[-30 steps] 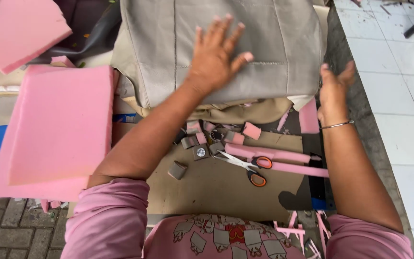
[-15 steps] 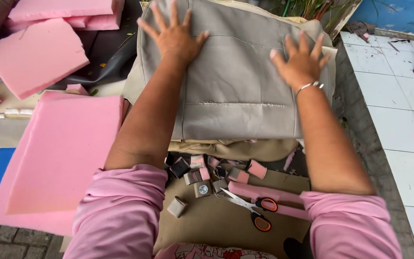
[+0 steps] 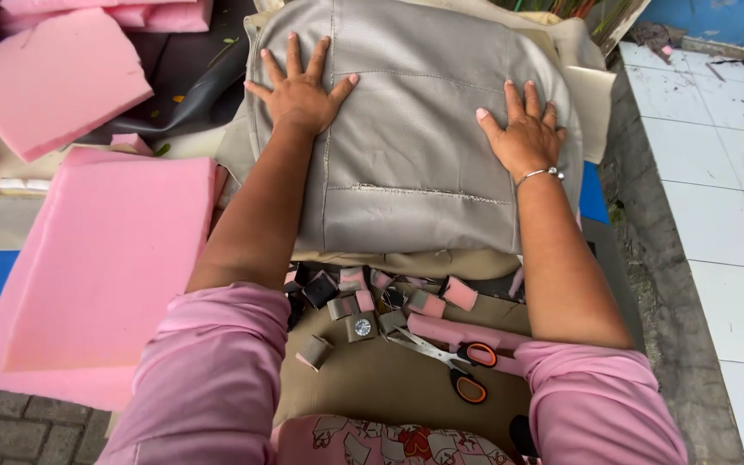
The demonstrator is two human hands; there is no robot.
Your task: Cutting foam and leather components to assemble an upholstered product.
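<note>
A grey stitched seat cushion cover point(image 3: 415, 129) lies in front of me over a padded form. My left hand point(image 3: 300, 88) presses flat on its upper left part, fingers spread. My right hand point(image 3: 523, 129), with a thin bracelet at the wrist, lies flat on its right side, fingers apart. Neither hand holds anything. Both arms wear pink sleeves.
Orange-handled scissors point(image 3: 454, 362) lie near my body among several small foam and fabric scraps point(image 3: 363, 301) on tan cloth. A large pink foam slab point(image 3: 96, 267) lies at the left, another foam block point(image 3: 49, 82) behind it. White tiled floor point(image 3: 716, 198) runs along the right.
My view has tilted up and closer to the cushion. My right hand moved from the table edge onto the cover, and my left hand slid to the cover's upper left.
</note>
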